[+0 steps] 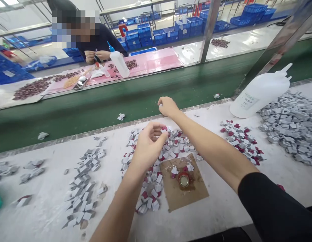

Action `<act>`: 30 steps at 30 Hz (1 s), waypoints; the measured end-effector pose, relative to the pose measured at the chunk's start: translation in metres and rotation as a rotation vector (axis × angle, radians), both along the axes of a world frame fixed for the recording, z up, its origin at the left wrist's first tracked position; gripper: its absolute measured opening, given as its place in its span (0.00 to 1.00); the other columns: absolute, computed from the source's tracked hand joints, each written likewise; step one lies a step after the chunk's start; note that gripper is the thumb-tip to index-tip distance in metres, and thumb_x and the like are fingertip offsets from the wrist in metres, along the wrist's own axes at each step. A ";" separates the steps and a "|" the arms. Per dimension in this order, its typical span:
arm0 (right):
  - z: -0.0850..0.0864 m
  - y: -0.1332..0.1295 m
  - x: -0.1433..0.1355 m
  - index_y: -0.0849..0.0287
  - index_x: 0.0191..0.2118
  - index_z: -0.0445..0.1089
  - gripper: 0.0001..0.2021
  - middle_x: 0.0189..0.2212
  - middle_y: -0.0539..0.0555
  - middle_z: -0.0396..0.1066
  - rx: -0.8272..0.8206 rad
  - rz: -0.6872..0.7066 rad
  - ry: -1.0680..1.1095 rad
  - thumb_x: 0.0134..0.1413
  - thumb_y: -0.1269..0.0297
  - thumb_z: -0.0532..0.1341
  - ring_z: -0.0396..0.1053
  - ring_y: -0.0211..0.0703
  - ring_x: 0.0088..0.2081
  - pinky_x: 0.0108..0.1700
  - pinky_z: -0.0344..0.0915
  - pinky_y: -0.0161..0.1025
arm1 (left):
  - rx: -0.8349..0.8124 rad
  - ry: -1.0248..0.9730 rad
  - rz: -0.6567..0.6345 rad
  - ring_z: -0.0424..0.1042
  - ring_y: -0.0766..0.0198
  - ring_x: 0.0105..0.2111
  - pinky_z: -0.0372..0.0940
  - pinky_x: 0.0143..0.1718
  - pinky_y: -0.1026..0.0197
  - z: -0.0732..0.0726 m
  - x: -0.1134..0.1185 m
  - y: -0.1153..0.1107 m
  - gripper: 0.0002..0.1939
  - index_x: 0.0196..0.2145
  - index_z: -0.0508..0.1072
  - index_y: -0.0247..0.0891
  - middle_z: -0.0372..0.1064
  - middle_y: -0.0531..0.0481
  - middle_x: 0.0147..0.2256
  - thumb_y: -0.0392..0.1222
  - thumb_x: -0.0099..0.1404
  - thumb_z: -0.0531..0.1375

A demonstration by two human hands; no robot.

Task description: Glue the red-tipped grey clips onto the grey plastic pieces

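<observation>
My left hand (151, 141) is pinched around a small grey-and-red plastic piece (164, 129), above a spread of similar grey-and-red pieces (177, 143). Further forward, at the green strip's near edge, my right hand (168, 107) has its fingers curled together. A pale speck shows at its fingertips, too small to name. Below and between my forearms lies a brown cardboard square (198, 191). On it sit a small round cap-like container (184, 180) in a wet brown patch and a couple of loose grey-and-red pieces (174, 170).
Grey pieces (82, 188) lie at left, with a big heap (294, 124) at far right. A large white bottle (257, 94) stands near it. Beyond the green belt (95, 114), a co-worker (103, 37) handles something small beside a blue-tipped bottle (120, 63).
</observation>
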State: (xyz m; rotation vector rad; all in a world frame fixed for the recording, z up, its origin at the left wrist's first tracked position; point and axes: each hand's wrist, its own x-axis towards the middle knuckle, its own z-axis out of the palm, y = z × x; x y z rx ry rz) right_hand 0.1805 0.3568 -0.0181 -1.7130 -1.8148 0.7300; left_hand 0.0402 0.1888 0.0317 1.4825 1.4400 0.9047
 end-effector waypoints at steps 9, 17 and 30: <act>0.029 -0.085 0.136 0.63 0.53 0.86 0.13 0.46 0.64 0.86 0.095 -0.305 0.174 0.66 0.69 0.69 0.85 0.59 0.46 0.57 0.81 0.58 | -0.035 0.198 -0.009 0.82 0.53 0.52 0.78 0.59 0.47 -0.034 0.070 0.140 0.07 0.49 0.81 0.37 0.83 0.41 0.52 0.37 0.76 0.71; 0.036 -0.179 0.166 0.57 0.46 0.87 0.19 0.32 0.59 0.85 0.023 -0.367 0.364 0.59 0.47 0.78 0.83 0.54 0.31 0.22 0.68 0.40 | -0.141 0.300 -0.062 0.82 0.48 0.59 0.81 0.60 0.41 -0.059 0.112 0.183 0.22 0.66 0.79 0.40 0.78 0.38 0.65 0.51 0.81 0.70; 0.001 -0.312 0.112 0.49 0.45 0.90 0.22 0.44 0.59 0.90 0.003 -0.402 0.620 0.55 0.39 0.83 0.89 0.57 0.44 0.45 0.90 0.44 | -0.018 0.192 -0.125 0.81 0.50 0.61 0.75 0.65 0.46 -0.007 0.053 0.065 0.11 0.59 0.81 0.36 0.81 0.35 0.61 0.39 0.83 0.65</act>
